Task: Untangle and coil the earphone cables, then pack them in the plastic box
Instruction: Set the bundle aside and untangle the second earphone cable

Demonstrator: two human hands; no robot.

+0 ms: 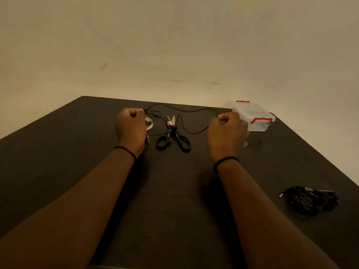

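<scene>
The middle of the tabletop (174, 200) toward its near edge lies bare, giving room between the forearms; near the far edge, scissors (175, 135) and a loose black cable (194, 110) block the centre; the plastic box (254, 117) fills the far right corner; a cable bundle (308, 199) sits by the right edge.

A dark brown bench (174, 200) filled the lower half of the view, its matte top dim under warm, yellowish light. Behind the bench rose a plain cream wall (174, 45), touching its far edge. The wall carried a few faint dark smudges above the bench, and 1 tiny dark speck higher up.
</scene>
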